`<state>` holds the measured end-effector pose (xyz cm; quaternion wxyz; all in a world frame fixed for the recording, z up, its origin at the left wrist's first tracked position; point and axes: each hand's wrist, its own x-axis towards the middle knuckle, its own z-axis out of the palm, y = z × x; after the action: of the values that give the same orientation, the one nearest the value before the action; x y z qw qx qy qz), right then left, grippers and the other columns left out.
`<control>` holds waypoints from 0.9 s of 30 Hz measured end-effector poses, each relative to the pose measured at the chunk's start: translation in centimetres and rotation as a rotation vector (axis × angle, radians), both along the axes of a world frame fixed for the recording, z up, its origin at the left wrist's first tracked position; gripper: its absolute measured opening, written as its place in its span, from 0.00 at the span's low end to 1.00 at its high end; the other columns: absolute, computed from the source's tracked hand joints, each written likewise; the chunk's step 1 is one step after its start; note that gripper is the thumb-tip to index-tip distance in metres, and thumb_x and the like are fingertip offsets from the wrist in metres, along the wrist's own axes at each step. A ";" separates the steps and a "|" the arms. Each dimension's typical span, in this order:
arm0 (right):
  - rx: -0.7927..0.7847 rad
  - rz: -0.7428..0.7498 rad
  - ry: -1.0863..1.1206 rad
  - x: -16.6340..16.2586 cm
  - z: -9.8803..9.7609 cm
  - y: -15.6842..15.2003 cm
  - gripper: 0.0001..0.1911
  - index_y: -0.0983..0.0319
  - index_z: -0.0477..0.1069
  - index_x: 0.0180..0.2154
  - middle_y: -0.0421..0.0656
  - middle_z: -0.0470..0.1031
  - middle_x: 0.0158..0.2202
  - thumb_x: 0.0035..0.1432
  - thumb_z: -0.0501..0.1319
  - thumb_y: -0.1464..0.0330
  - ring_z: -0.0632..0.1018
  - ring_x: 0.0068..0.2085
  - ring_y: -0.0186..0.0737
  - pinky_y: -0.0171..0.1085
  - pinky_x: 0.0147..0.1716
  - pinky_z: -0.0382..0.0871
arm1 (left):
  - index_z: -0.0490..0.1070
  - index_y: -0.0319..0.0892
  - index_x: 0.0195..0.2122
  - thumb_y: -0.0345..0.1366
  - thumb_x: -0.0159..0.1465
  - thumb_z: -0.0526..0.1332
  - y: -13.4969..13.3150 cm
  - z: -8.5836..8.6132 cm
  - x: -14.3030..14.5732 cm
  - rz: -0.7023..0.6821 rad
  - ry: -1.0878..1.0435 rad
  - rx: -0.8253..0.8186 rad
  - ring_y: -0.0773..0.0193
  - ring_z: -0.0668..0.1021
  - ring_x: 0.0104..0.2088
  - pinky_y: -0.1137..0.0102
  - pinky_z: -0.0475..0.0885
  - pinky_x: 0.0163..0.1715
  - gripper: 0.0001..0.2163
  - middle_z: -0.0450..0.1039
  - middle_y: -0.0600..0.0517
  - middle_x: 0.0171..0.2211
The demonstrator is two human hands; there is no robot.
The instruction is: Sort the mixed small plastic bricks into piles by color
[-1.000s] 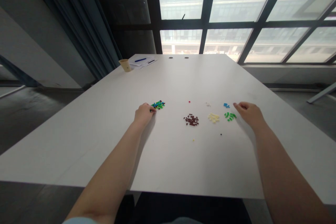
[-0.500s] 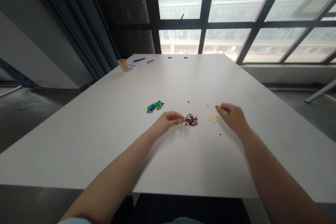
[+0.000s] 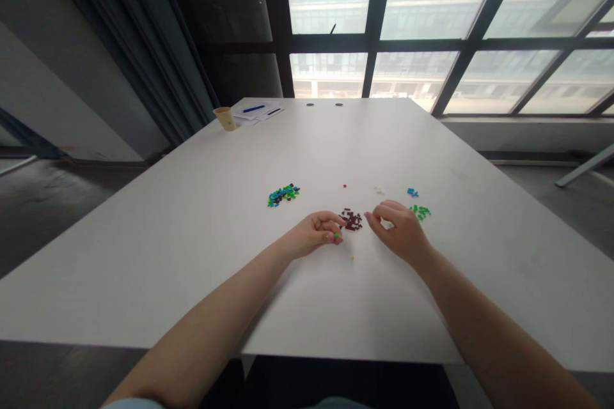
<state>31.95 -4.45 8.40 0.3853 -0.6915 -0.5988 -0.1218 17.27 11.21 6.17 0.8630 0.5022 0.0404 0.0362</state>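
Note:
My left hand is closed, with a small green toy brick pinched at its fingertips. Its index finger reaches the left edge of a pile of dark brown bricks. On the right side of that pile is my right hand, its thumb and fingers drawn together; anything between the tips is too small to make out. Beneath this hand the pale yellow bricks are mostly hidden. Just beyond its knuckles lie green bricks and a few blue bricks.
Left of my hands lies a mixed heap of blue, green and brown bricks. A red brick, white bricks and a yellow piece lie apart. Farther back on the white table are a paper cup, papers and a pen.
My right hand has moved left toward the brown pile, covering the pale yellow bricks and uncovering the green and blue ones. My left hand shifted slightly right and nearer; its green brick now shows clearly.

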 end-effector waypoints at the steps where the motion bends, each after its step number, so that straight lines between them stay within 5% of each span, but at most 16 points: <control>1: 0.007 0.024 0.005 -0.4 0.1 0.0 0.14 0.61 0.58 0.19 0.38 0.61 0.19 0.56 0.55 0.69 0.63 0.25 0.33 0.33 0.28 0.57 | 0.74 0.38 0.33 0.37 0.40 0.72 0.0 0.0 0.0 -0.004 -0.008 0.005 0.72 0.73 0.23 0.76 0.65 0.27 0.19 0.73 0.53 0.20; 6: 0.077 0.215 0.055 -2.8 0.5 0.2 0.01 0.61 0.68 0.30 0.39 0.66 0.23 0.53 0.58 0.71 0.66 0.27 0.33 0.35 0.30 0.60 | 0.71 0.40 0.36 0.35 0.43 0.71 0.0 -0.4 0.2 -0.015 -0.011 0.044 0.71 0.74 0.24 0.76 0.66 0.28 0.19 0.75 0.54 0.22; 8: 0.080 0.273 0.068 -3.6 0.3 0.3 0.05 0.60 0.69 0.34 0.39 0.68 0.25 0.52 0.59 0.71 0.68 0.28 0.33 0.36 0.32 0.61 | 0.69 0.40 0.38 0.34 0.43 0.71 0.0 -0.5 0.3 -0.017 -0.008 0.081 0.71 0.74 0.24 0.75 0.66 0.29 0.20 0.74 0.55 0.22; 19: -0.046 0.167 -0.041 -4.2 0.0 0.6 0.06 0.59 0.72 0.32 0.41 0.71 0.28 0.54 0.57 0.70 0.70 0.32 0.36 0.37 0.35 0.60 | 0.67 0.39 0.41 0.36 0.44 0.70 0.2 -0.7 0.4 -0.009 -0.018 0.197 0.66 0.76 0.26 0.70 0.66 0.33 0.23 0.75 0.53 0.23; 23: -0.080 0.013 -0.027 -0.9 0.6 0.1 0.08 0.60 0.73 0.29 0.41 0.71 0.26 0.55 0.56 0.68 0.70 0.30 0.35 0.36 0.34 0.60 | 0.67 0.40 0.42 0.38 0.45 0.70 0.4 -1.0 0.5 0.029 0.001 0.231 0.65 0.76 0.30 0.70 0.66 0.33 0.23 0.76 0.49 0.30; 27: -0.199 -0.345 0.037 6.3 -0.3 -2.3 0.08 0.60 0.75 0.28 0.40 0.68 0.23 0.51 0.59 0.64 0.68 0.25 0.35 0.35 0.28 0.59 | 0.67 0.39 0.41 0.40 0.48 0.68 0.7 -0.8 0.5 0.129 0.060 0.329 0.68 0.74 0.28 0.73 0.63 0.30 0.21 0.76 0.48 0.30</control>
<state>38.28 -6.72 8.06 0.2992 -0.8206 -0.4736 -0.1134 17.80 11.89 5.37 0.7636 0.6338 0.0920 0.0825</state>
